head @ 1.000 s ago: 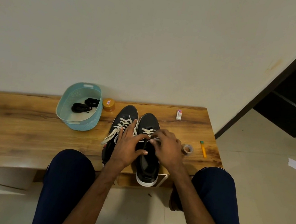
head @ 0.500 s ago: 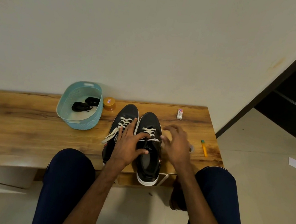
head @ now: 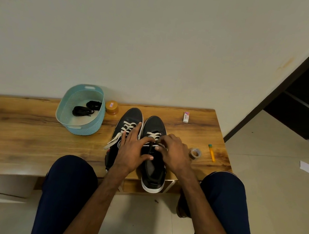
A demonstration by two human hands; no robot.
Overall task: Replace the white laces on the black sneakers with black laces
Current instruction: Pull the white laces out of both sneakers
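Two black sneakers sat side by side on the wooden bench (head: 20,128), toes pointing away from the person. The left hand (head: 133,150) lay open across both of them, fingers spread. Its long fingers were on the left sneaker (head: 130,116) and its thumb was by the mouth of the right sneaker (head: 155,125). The right hand (head: 174,153) was on the right sneaker, just beside the left hand. Its fingers were curled down and pinched the white lace (head: 153,135) near the top of the tongue. A loose white lace (head: 114,141) hung off the left sneaker, just outside the left hand.

Well past the left hand stood a blue basket (head: 87,130) with the black laces (head: 82,111) inside, and a small orange jar (head: 111,107) just beside it. Near the outer side of the right hand lay a roll of tape (head: 195,153), then a yellow pen (head: 212,154). Beyond the right hand's fingers, close to the wall, lay a small eraser (head: 186,117).
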